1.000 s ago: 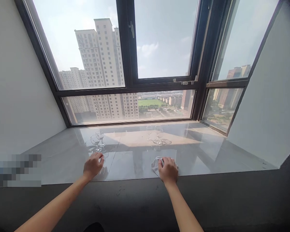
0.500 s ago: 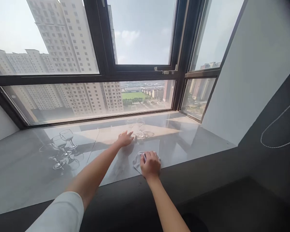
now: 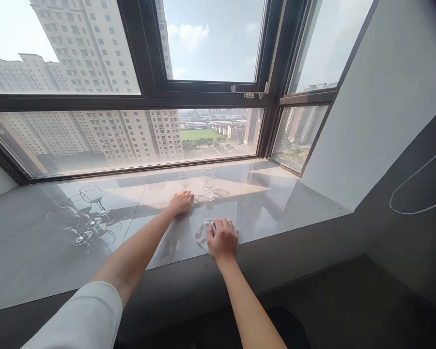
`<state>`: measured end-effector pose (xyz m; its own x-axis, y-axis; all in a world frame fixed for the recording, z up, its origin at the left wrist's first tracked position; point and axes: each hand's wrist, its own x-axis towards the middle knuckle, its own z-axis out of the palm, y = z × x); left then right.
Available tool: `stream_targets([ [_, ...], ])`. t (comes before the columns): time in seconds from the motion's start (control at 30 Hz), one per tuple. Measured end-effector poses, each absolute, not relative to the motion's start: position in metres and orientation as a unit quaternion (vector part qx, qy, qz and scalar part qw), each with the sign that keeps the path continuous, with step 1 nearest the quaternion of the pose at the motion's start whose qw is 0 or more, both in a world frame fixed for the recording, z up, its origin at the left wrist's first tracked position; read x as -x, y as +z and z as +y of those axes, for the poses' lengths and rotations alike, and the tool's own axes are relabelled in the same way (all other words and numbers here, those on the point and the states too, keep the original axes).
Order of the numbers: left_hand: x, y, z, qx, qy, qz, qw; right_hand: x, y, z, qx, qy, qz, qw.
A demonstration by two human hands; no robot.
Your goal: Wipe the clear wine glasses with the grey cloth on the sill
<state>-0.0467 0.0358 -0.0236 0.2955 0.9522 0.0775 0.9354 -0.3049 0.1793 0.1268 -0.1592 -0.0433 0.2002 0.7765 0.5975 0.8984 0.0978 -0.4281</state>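
My left hand (image 3: 181,202) is low on the sill, its fingers closed about the foot and lower stem of a clear wine glass (image 3: 184,178). The glass stands upright, its lower part hidden by the hand. Just right of it are other upright wine glasses (image 3: 209,182), one partly behind another. Nearer the sill's front edge, my right hand (image 3: 224,238) is closed over a crumpled pale grey cloth (image 3: 202,236) that rests on the surface. Three more stemmed glasses (image 3: 83,237) stand close together at the left.
The glossy grey stone sill (image 3: 276,208) carries reflections and a sunlit patch. Its front edge drops to a darker wall below. Dark-framed windows (image 3: 131,103) border the back and right corner. A beaded cord (image 3: 403,212) hangs at the far right.
The glass at my left hand has shifted left, away from the glasses beside it, and the left fingers have closed in lower down. My right hand stays on the cloth. The view has tilted slightly.
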Motion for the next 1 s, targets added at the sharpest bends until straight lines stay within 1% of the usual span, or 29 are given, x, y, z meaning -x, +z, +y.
stream_targets([
  [0.27,0.142,-0.014,-0.003,-0.745,0.082,0.661,0.028,-0.128,-0.045,-0.16,0.666,-0.08,-0.635,0.384],
  [0.57,0.217,-0.02,-0.017,-0.66,0.098,0.743,0.05,-0.128,-0.045,-0.161,0.667,-0.087,-0.637,0.377],
  [0.77,0.249,-0.024,-0.019,-0.623,0.098,0.774,0.053,-0.128,-0.046,-0.16,0.67,-0.086,-0.633,0.378],
  [1.0,0.255,-0.025,-0.017,-0.596,0.109,0.794,0.049,-0.128,-0.048,-0.159,0.668,-0.089,-0.634,0.379],
])
